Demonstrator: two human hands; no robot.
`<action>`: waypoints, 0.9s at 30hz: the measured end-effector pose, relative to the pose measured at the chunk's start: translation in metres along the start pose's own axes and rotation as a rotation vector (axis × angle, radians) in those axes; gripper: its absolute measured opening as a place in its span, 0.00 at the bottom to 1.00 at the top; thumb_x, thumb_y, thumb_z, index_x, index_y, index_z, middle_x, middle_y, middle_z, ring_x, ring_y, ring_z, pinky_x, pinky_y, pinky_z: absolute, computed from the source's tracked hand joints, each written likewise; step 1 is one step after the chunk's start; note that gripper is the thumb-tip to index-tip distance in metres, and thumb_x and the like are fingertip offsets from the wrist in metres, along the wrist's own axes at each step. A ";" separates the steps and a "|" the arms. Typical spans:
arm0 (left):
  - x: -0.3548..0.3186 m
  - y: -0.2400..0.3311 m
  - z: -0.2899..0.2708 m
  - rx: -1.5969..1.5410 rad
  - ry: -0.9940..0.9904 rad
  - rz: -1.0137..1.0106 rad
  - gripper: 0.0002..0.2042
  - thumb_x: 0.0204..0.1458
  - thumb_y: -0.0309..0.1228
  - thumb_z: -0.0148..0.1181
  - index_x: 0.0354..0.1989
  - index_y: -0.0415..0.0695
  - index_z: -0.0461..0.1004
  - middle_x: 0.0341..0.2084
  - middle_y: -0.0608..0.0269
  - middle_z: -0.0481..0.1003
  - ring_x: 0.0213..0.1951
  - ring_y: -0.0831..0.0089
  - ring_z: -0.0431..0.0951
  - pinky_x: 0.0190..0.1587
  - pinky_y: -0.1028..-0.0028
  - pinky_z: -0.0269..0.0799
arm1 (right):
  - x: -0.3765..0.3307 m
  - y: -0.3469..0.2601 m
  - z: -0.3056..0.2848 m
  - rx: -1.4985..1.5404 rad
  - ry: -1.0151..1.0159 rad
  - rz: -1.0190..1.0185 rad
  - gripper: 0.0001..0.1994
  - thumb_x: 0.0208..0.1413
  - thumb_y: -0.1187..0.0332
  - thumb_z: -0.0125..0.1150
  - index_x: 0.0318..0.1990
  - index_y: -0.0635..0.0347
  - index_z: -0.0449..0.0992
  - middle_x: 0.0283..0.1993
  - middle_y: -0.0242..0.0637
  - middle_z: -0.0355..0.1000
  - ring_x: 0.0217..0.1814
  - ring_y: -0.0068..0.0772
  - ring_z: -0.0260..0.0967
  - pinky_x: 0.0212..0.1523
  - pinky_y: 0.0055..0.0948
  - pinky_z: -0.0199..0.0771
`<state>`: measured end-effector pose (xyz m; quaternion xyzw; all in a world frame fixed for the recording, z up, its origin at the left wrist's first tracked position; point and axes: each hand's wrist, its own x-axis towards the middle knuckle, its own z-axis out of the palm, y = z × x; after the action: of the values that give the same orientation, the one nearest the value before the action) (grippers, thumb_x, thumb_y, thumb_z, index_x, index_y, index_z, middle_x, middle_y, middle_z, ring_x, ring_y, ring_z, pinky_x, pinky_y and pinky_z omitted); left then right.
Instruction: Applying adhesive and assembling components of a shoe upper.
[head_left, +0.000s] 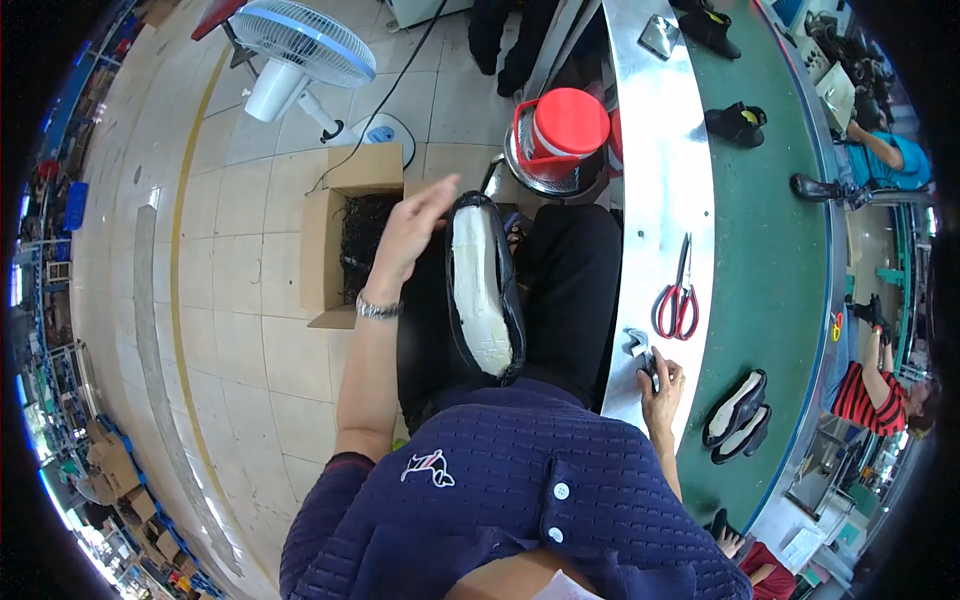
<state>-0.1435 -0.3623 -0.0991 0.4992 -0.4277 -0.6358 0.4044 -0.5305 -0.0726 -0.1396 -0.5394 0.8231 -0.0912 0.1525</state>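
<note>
A black shoe upper (482, 285) rests on my thighs, its pale underside facing up. My left hand (415, 232) is raised beside its upper left end, fingers stretched out and nothing in them. On the metal ledge to the right, my right hand (660, 388) has its fingers closed around a small grey and dark tool (641, 352), whose kind I cannot make out. Just beyond that hand lies a pair of red-handled scissors (678, 305), points away from me.
An open cardboard box (318, 240) with dark scraps stands left of my legs. Ahead are a red bucket (570, 125) on a round stool and a fan (300, 45). Right of the ledge (660, 180), a green conveyor (765, 250) carries several black shoes (738, 415). Co-workers sit across it.
</note>
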 end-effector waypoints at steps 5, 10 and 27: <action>-0.009 0.007 0.019 0.547 0.025 0.183 0.14 0.61 0.34 0.54 0.49 0.39 0.75 0.35 0.56 0.79 0.37 0.80 0.75 0.43 0.79 0.69 | 0.000 -0.011 0.003 0.158 -0.050 0.182 0.25 0.59 0.62 0.56 0.62 0.60 0.65 0.43 0.48 0.70 0.47 0.44 0.67 0.52 0.40 0.66; -0.033 -0.022 0.049 0.672 0.412 0.514 0.16 0.58 0.29 0.55 0.54 0.38 0.72 0.48 0.51 0.75 0.50 0.62 0.74 0.54 0.68 0.65 | 0.015 -0.047 -0.005 1.407 -0.268 0.723 0.19 0.58 0.61 0.56 0.56 0.55 0.68 0.35 0.31 0.68 0.35 0.24 0.67 0.29 0.23 0.66; 0.082 0.016 0.098 1.050 -0.264 0.698 0.15 0.56 0.37 0.55 0.44 0.38 0.76 0.34 0.47 0.78 0.38 0.51 0.77 0.42 0.58 0.72 | 0.095 -0.129 -0.088 1.114 -0.673 0.246 0.37 0.60 0.69 0.55 0.72 0.54 0.42 0.33 0.35 0.77 0.29 0.21 0.71 0.23 0.17 0.57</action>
<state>-0.2525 -0.4311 -0.0941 0.3795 -0.8654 -0.2290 0.2334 -0.4857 -0.2125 -0.0312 -0.2808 0.6159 -0.3115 0.6669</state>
